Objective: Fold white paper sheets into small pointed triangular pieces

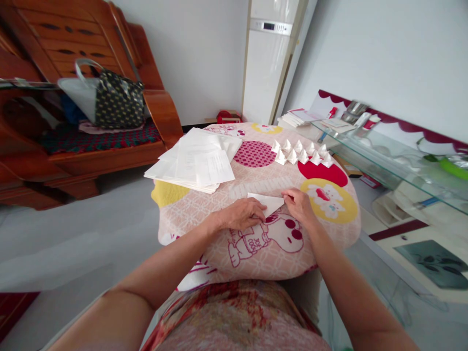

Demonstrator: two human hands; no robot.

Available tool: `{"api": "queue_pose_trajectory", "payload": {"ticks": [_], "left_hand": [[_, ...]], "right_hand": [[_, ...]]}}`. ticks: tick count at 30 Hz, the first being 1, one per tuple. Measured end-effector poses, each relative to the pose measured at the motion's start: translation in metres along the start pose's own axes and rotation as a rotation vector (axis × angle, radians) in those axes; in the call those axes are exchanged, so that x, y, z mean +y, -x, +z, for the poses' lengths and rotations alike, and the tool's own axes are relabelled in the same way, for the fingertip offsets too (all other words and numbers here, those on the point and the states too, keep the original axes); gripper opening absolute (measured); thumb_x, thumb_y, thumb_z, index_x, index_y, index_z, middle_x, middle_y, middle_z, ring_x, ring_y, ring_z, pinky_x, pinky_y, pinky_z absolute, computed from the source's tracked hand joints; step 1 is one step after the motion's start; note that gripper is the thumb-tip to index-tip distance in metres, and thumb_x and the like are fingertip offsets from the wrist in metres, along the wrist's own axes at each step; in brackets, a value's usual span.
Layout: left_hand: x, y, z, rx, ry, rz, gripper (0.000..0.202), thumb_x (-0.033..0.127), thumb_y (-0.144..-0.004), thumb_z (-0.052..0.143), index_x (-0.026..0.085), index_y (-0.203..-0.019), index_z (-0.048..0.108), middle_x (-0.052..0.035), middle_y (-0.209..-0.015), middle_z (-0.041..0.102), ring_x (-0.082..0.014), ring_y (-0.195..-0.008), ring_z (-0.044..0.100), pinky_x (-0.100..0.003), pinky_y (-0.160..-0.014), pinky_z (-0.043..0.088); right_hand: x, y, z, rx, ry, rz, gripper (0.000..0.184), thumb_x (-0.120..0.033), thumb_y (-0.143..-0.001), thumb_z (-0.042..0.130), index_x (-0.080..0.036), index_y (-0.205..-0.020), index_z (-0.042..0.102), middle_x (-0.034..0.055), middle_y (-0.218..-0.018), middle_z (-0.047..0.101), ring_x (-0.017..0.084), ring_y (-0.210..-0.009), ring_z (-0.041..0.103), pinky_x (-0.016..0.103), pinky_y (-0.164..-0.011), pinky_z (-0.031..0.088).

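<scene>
A white sheet of paper folded into a triangle [269,201] lies on the patterned tablecloth [204,214] in front of me. My left hand [244,214] is closed at its left side, fingers bent and pressed onto the lower edge. At the right corner, the thumb and fingers of my right hand [299,202] pinch the paper. Beyond my hands stand several small folded paper pieces [291,156] with pointed tips, set in two rows. To the left lies a loose stack of white paper sheets [193,161], some with faint print.
A glass-topped cabinet [387,151] with papers, tins and cups runs along the right wall. Past the table stands a tall white air conditioner [268,63]. A wooden bench [120,146] on the left holds a black patterned bag [119,100].
</scene>
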State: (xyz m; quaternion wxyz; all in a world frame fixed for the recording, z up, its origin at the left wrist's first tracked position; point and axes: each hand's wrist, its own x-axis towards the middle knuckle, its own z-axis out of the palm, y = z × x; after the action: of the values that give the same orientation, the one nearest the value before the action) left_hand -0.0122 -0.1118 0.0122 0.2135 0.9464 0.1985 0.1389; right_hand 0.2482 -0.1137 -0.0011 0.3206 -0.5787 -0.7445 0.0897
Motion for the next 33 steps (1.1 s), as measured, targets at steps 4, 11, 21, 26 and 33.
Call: {"api": "queue_pose_trajectory", "payload": {"ticks": [4,11,21,26,33], "left_hand": [[-0.005,-0.017,-0.001,0.077,-0.041,-0.129,0.026,0.024,-0.091,0.071,0.02,-0.117,0.074,-0.0081,-0.121,0.075,-0.0247,-0.115,0.068,-0.038,-0.103,0.052],[-0.009,-0.036,0.003,0.113,-0.216,-0.331,0.039,0.031,-0.091,0.071,0.016,-0.128,0.069,-0.0136,-0.124,0.067,-0.0304,-0.117,0.062,-0.041,-0.1,0.053],[-0.014,-0.032,0.005,0.167,-0.234,-0.383,0.032,0.029,-0.093,0.069,0.015,-0.121,0.071,-0.0116,-0.119,0.068,-0.0269,-0.115,0.062,-0.038,-0.103,0.051],[-0.016,-0.031,0.008,0.197,-0.244,-0.362,0.029,0.027,-0.092,0.068,0.014,-0.118,0.071,-0.0119,-0.116,0.068,-0.0271,-0.112,0.063,-0.039,-0.1,0.052],[-0.014,-0.03,0.01,0.209,-0.256,-0.346,0.028,0.027,-0.092,0.069,0.014,-0.117,0.069,-0.0111,-0.115,0.067,-0.0265,-0.111,0.063,-0.039,-0.101,0.052]], "right_hand": [[-0.001,0.006,0.004,-0.022,0.034,-0.091,0.021,-0.018,-0.089,0.056,-0.016,-0.089,0.077,0.0124,-0.09,0.074,0.025,-0.089,0.067,0.037,-0.086,0.051],[-0.003,0.017,0.006,-0.041,0.167,-0.139,0.018,-0.023,-0.093,0.06,-0.017,-0.097,0.077,0.0132,-0.098,0.072,0.028,-0.097,0.063,0.041,-0.091,0.052],[-0.003,0.018,0.018,-0.031,0.199,-0.216,0.03,-0.026,-0.094,0.06,-0.017,-0.117,0.076,0.0155,-0.124,0.07,0.033,-0.116,0.061,0.05,-0.105,0.049],[-0.002,0.018,0.017,-0.025,0.153,-0.215,0.028,-0.026,-0.092,0.062,-0.018,-0.114,0.077,0.0154,-0.122,0.071,0.033,-0.115,0.062,0.052,-0.104,0.049],[0.002,0.018,0.021,0.02,0.103,-0.211,0.026,-0.024,-0.089,0.066,-0.018,-0.112,0.077,0.0154,-0.12,0.072,0.033,-0.114,0.063,0.053,-0.104,0.05]]}}
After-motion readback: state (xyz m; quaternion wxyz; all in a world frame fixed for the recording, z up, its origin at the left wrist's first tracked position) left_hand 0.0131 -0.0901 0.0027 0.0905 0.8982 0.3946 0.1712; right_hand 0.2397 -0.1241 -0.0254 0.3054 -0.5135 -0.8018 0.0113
